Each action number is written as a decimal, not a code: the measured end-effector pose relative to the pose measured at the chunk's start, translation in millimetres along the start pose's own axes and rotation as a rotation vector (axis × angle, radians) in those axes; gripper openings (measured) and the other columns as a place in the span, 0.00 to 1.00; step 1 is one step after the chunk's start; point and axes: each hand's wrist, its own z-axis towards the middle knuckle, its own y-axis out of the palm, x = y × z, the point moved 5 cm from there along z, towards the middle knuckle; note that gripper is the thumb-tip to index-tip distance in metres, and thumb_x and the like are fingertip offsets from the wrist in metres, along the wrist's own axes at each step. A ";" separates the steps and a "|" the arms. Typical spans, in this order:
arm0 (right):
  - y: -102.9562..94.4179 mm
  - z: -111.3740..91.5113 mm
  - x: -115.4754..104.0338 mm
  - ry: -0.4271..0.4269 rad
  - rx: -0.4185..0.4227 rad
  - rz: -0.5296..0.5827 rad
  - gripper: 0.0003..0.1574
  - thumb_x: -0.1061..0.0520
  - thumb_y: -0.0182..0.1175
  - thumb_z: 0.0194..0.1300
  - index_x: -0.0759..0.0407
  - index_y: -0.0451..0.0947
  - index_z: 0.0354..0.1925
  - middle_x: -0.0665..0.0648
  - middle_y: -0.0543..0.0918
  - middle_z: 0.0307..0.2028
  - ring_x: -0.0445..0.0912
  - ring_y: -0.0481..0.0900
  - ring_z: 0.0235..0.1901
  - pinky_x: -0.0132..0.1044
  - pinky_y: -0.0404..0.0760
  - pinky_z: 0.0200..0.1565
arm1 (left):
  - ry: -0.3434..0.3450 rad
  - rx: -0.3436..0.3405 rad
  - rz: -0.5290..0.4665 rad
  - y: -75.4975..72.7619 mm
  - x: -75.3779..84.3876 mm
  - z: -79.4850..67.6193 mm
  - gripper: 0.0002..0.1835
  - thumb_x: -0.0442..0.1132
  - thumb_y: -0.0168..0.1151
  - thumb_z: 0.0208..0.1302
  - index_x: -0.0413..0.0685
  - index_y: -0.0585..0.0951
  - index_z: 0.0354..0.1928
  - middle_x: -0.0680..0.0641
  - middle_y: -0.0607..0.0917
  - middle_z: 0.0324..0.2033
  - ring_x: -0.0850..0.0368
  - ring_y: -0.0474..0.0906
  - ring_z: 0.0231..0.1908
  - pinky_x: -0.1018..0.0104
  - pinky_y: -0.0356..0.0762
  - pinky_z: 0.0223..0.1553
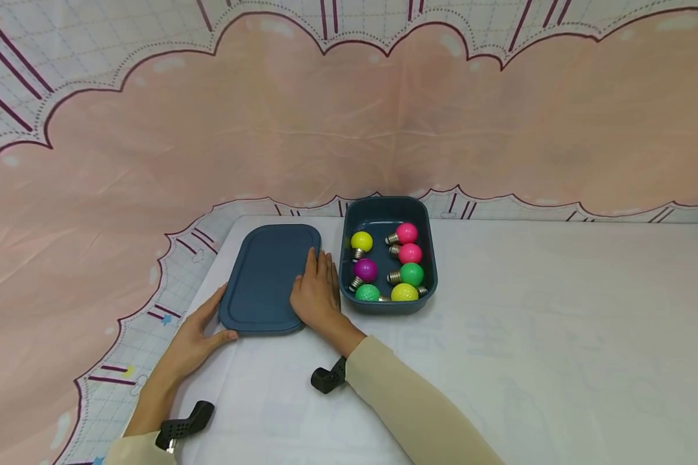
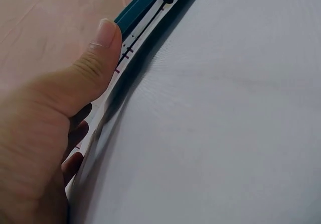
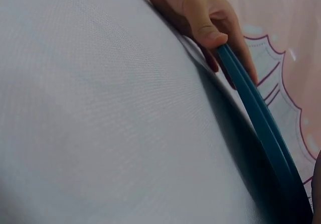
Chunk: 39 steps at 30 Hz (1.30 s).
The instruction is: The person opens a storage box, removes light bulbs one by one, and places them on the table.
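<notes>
A dark blue rounded lid [image 1: 267, 278] is held over the white tabletop, its shadow showing beneath the near edge in both wrist views. My left hand [image 1: 192, 342] grips its near left corner, the thumb [image 2: 103, 45] on the near edge and the fingers round the left side. Along the lid's right edge lies my right hand [image 1: 317, 290], fingers straight and pointing away from me, between the lid and a matching blue box [image 1: 388, 307]. Inside the open box are colored light bulbs: several in yellow [image 1: 404, 292], pink [image 1: 410, 253], green [image 1: 412, 274] and purple [image 1: 365, 270].
The white tabletop [image 1: 558, 336] extends far to the right of the box. A peach patterned cloth [image 1: 384, 129] covers the area behind and to the left. Black wrist cameras [image 1: 186, 423] sit on both forearms.
</notes>
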 end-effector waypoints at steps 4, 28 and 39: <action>-1.7 -0.7 -1.5 0.003 -0.006 -0.027 0.37 0.57 0.44 0.72 0.69 0.48 0.72 0.70 0.52 0.71 0.60 0.43 0.72 0.47 0.39 0.70 | 0.019 -0.001 0.006 -0.5 0.4 1.7 0.50 0.35 0.72 0.53 0.45 0.53 0.75 0.35 0.56 0.70 0.31 0.49 0.68 0.83 0.43 0.61; -4.9 -2.2 0.5 -0.019 -0.023 -0.059 0.37 0.57 0.48 0.71 0.71 0.50 0.71 0.70 0.56 0.69 0.61 0.46 0.71 0.49 0.42 0.70 | 0.005 0.021 0.111 3.5 -6.0 5.3 0.44 0.37 0.69 0.57 0.41 0.57 0.73 0.31 0.58 0.69 0.28 0.52 0.66 0.32 0.50 0.60; -12.5 -10.2 -3.1 -0.052 -0.033 0.054 0.38 0.54 0.49 0.72 0.70 0.50 0.71 0.70 0.55 0.69 0.65 0.45 0.70 0.52 0.44 0.69 | -0.051 0.010 0.099 3.7 -8.6 4.6 0.45 0.41 0.68 0.59 0.45 0.55 0.74 0.34 0.58 0.70 0.29 0.50 0.67 0.30 0.49 0.60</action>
